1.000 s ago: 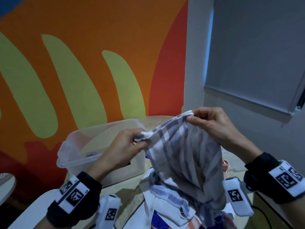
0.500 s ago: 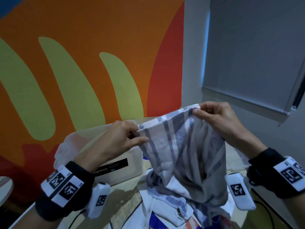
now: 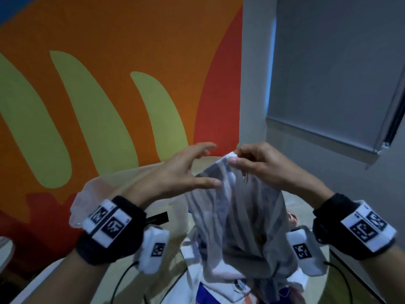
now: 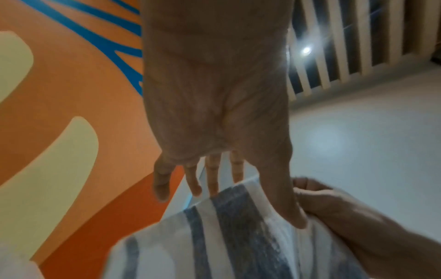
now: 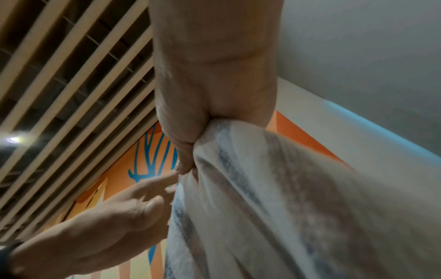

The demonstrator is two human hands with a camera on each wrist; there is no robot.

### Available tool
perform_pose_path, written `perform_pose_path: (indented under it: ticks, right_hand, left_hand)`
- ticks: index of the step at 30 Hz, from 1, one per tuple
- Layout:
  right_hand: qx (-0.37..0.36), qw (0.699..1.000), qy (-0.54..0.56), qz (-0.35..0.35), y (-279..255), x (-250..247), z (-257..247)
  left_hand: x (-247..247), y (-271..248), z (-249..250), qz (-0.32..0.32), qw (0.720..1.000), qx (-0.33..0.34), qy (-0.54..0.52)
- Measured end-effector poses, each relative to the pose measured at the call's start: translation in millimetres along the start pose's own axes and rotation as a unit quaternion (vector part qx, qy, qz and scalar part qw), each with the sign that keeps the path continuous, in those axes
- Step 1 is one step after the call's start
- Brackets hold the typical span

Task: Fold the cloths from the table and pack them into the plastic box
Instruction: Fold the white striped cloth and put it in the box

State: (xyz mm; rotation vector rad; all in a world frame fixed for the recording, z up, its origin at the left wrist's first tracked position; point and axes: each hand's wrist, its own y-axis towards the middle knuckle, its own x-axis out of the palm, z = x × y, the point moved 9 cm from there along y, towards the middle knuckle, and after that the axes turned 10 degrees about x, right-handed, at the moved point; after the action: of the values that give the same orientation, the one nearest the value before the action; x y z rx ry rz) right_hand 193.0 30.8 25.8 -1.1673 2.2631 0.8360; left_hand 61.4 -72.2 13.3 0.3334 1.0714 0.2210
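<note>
A white cloth with grey-blue stripes point(image 3: 236, 216) hangs in the air above the table. My right hand point(image 3: 233, 159) pinches its gathered top edge between thumb and fingers. My left hand point(image 3: 208, 165) is right beside it with fingers spread and straight, and only its thumb lies against the cloth. The left wrist view shows the left hand's fingers point(image 4: 212, 177) splayed above the cloth point(image 4: 238, 236). In the right wrist view the cloth point(image 5: 286, 198) drapes down from the right hand's pinch. The clear plastic box point(image 3: 87, 200) stands behind my left wrist.
A heap of other cloths point(image 3: 219, 288) lies on the pale round table point(image 3: 171, 249) under the hanging cloth. Cables run across the table's near side. An orange, green and red painted wall is behind the box, and a grey blind is at the right.
The hands came together and the cloth's two top corners met. My left hand let go of its corner and spread its fingers, and the right hand now holds the top edge alone.
</note>
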Motion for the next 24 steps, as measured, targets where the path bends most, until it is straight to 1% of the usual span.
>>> perform_pose_path:
  ticks: [3,4,5,8,9,11,13,15,17,18,19,20,22,23,24]
  right_hand:
    - [-0.024,1.0,0.012,-0.014,0,2,-10]
    - [-0.026,0.999,0.015,-0.01,0,-1,-11]
    - [-0.023,1.0,0.016,0.0,1,-7,-8]
    - [0.005,0.998,0.036,0.055,2,-34,15]
    - [0.019,0.996,0.041,0.082,2,-46,28]
    - [0.051,0.988,0.017,0.144,-3,-76,61]
    - [0.089,0.975,-0.024,0.203,-15,-109,100]
    - [0.139,0.954,-0.063,0.259,-35,-135,137]
    - [0.183,0.936,-0.077,0.289,-48,-140,162]
    - [0.197,0.934,-0.084,0.287,-48,-133,167]
    - [0.195,0.938,-0.091,0.272,-42,-121,165]
    - [0.182,0.949,-0.098,0.239,-31,-104,155]
    - [0.152,0.973,-0.107,0.136,-7,-57,121]
    - [0.136,0.982,-0.107,0.075,2,-32,99]
    - [0.116,0.99,-0.077,0.022,7,-11,74]
  left_hand:
    - [23,19,9,-0.07,0.996,0.026,-0.04]
    - [24,24,9,-0.075,0.996,0.03,-0.045]
    - [20,27,9,-0.067,0.996,0.034,-0.055]
    - [-12,30,8,0.002,0.997,0.058,-0.046]
    - [-29,29,9,0.033,0.996,0.072,-0.031]
    - [-67,23,5,0.102,0.991,0.087,0.006]
    - [-113,8,-12,0.19,0.979,0.064,0.047]
    - [-158,-13,-33,0.267,0.959,0.036,0.084]
    - [-180,-26,-40,0.301,0.95,0.029,0.075]
    - [-178,-24,-35,0.299,0.951,0.036,0.07]
    - [-166,-16,-24,0.28,0.956,0.053,0.067]
    - [-147,-3,-11,0.24,0.965,0.075,0.07]
    - [-91,27,12,0.121,0.986,0.105,0.052]
    - [-62,40,21,0.064,0.991,0.111,0.037]
    - [-38,50,30,0.02,0.993,0.119,0.02]
